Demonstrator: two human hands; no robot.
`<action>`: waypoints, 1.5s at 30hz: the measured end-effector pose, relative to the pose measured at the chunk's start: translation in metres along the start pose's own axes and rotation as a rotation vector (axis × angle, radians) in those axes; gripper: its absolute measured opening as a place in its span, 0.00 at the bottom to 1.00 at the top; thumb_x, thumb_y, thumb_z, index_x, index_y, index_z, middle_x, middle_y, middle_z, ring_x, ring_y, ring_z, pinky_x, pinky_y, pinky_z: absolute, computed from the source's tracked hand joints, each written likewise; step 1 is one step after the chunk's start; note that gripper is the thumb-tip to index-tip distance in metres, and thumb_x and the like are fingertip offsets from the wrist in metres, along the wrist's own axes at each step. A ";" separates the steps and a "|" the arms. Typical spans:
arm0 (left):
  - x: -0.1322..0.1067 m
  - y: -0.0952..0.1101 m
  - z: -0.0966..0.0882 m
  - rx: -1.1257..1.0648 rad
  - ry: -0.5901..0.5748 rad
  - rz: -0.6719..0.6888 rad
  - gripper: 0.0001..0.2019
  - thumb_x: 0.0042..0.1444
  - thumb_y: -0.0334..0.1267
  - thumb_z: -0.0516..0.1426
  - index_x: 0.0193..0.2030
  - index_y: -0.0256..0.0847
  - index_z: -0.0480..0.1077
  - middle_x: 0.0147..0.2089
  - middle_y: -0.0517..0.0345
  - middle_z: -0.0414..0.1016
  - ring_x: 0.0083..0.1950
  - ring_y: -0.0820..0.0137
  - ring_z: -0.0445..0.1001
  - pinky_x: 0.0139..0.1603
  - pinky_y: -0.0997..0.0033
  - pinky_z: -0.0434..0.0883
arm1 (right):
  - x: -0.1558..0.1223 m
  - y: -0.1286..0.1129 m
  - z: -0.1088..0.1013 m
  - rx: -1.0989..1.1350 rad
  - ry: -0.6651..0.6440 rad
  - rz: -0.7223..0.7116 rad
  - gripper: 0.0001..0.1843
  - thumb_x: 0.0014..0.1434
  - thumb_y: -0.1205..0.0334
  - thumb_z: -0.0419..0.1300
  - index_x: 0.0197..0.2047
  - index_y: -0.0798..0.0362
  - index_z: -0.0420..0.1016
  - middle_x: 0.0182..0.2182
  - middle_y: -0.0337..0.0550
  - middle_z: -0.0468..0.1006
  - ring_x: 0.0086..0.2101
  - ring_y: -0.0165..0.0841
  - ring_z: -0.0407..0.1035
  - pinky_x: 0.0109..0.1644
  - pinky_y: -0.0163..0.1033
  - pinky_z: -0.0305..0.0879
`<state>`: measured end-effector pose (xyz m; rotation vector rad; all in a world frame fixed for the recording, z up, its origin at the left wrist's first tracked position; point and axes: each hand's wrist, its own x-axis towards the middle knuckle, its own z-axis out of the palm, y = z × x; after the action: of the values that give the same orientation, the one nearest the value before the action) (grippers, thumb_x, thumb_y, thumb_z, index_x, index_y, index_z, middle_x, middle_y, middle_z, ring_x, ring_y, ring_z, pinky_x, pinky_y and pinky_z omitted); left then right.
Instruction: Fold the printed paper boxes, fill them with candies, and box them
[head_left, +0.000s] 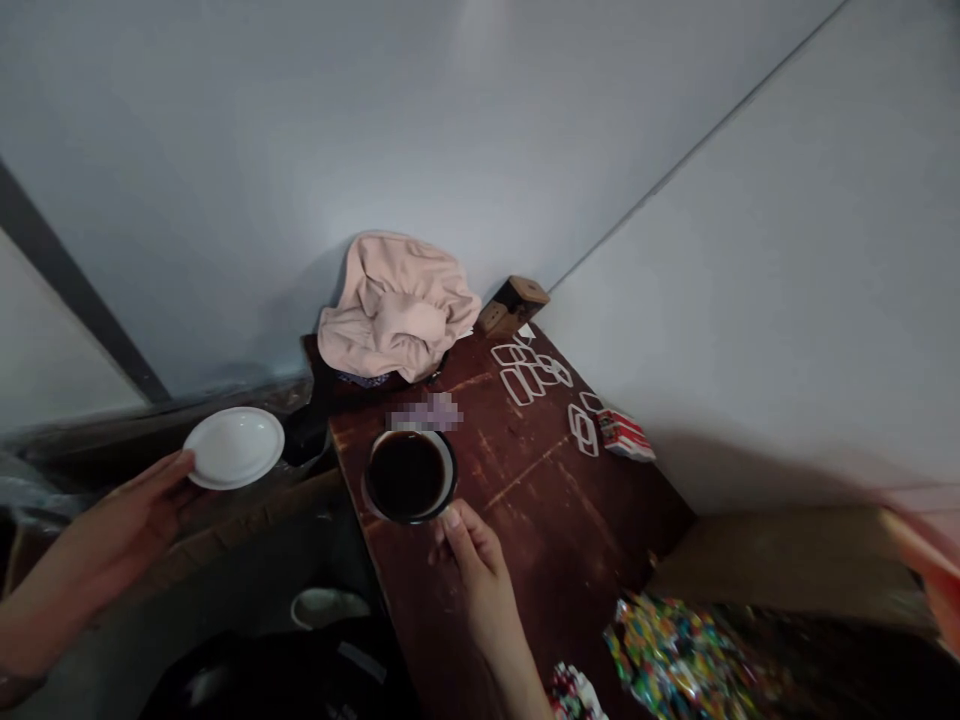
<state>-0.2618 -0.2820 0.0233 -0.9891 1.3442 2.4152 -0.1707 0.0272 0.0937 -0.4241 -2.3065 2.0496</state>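
dark wooden table (pixel 540 500), grey walls (pixel 300 130)

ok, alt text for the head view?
The right hand grips the near edge of a cup of dark liquid on a dark wooden table, while the left hand holds a white saucer out beyond the table's left side. A pink cloth and white loops lie at the far end.
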 end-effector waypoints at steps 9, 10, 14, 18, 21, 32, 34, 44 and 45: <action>0.025 0.003 -0.038 -0.116 -0.128 0.141 0.10 0.58 0.30 0.61 0.45 0.40 0.80 0.42 0.57 0.86 0.39 0.67 0.83 0.41 0.74 0.83 | 0.057 -0.005 0.086 0.068 -0.227 -0.043 0.23 0.61 0.44 0.56 0.24 0.52 0.62 0.21 0.33 0.59 0.23 0.26 0.54 0.28 0.33 0.53; 0.026 0.004 -0.040 -0.132 -0.125 0.146 0.09 0.57 0.31 0.62 0.45 0.40 0.80 0.43 0.57 0.86 0.40 0.67 0.83 0.42 0.74 0.83 | 0.063 -0.004 0.094 0.055 -0.238 -0.056 0.22 0.61 0.45 0.55 0.24 0.52 0.62 0.21 0.33 0.60 0.23 0.26 0.55 0.28 0.33 0.53; 0.033 0.009 -0.045 -0.194 -0.094 0.165 0.08 0.58 0.29 0.61 0.42 0.41 0.80 0.43 0.60 0.86 0.40 0.68 0.83 0.42 0.73 0.83 | 0.086 -0.003 0.122 -0.019 -0.278 -0.084 0.20 0.60 0.47 0.54 0.24 0.52 0.63 0.22 0.34 0.61 0.23 0.26 0.56 0.28 0.33 0.54; 0.037 0.014 -0.047 -0.237 -0.082 0.171 0.11 0.63 0.27 0.56 0.41 0.41 0.80 0.42 0.61 0.86 0.41 0.70 0.83 0.42 0.73 0.83 | 0.103 -0.002 0.142 -0.084 -0.292 -0.098 0.19 0.59 0.46 0.53 0.24 0.52 0.63 0.23 0.35 0.62 0.24 0.27 0.57 0.27 0.32 0.57; 0.040 0.016 -0.048 -0.257 -0.071 0.170 0.13 0.63 0.26 0.54 0.40 0.40 0.80 0.44 0.59 0.85 0.42 0.70 0.83 0.42 0.72 0.83 | 0.111 0.000 0.153 -0.130 -0.304 -0.120 0.19 0.60 0.47 0.53 0.24 0.51 0.63 0.23 0.34 0.62 0.24 0.28 0.57 0.28 0.32 0.58; 0.047 0.023 -0.053 -0.308 -0.055 0.159 0.11 0.61 0.26 0.57 0.42 0.41 0.80 0.48 0.54 0.85 0.43 0.67 0.83 0.43 0.72 0.83 | 0.122 -0.005 0.172 -0.313 -0.330 -0.233 0.19 0.63 0.49 0.52 0.25 0.50 0.64 0.22 0.35 0.64 0.26 0.30 0.59 0.30 0.33 0.55; 0.047 0.024 -0.053 -0.316 -0.052 0.156 0.12 0.60 0.26 0.57 0.43 0.42 0.80 0.48 0.55 0.85 0.43 0.67 0.83 0.43 0.72 0.83 | 0.121 -0.009 0.175 -0.343 -0.326 -0.259 0.18 0.63 0.50 0.52 0.24 0.50 0.63 0.21 0.34 0.62 0.26 0.29 0.58 0.30 0.33 0.53; 0.040 0.031 -0.053 -0.303 -0.033 0.169 0.16 0.65 0.24 0.51 0.43 0.39 0.80 0.43 0.55 0.86 0.40 0.70 0.83 0.39 0.75 0.84 | 0.127 -0.006 0.182 -0.239 -0.358 -0.180 0.17 0.61 0.50 0.52 0.25 0.51 0.63 0.23 0.35 0.63 0.26 0.29 0.58 0.29 0.32 0.56; 0.040 0.031 -0.054 -0.302 -0.032 0.172 0.16 0.65 0.24 0.51 0.43 0.39 0.80 0.42 0.55 0.86 0.39 0.70 0.83 0.39 0.75 0.84 | 0.127 -0.003 0.183 -0.185 -0.364 -0.145 0.17 0.61 0.49 0.53 0.25 0.51 0.63 0.23 0.35 0.63 0.26 0.29 0.59 0.29 0.32 0.57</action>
<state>-0.2819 -0.3491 -0.0007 -0.9291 1.1161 2.8128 -0.3302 -0.1229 0.0521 0.1257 -2.6466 1.9894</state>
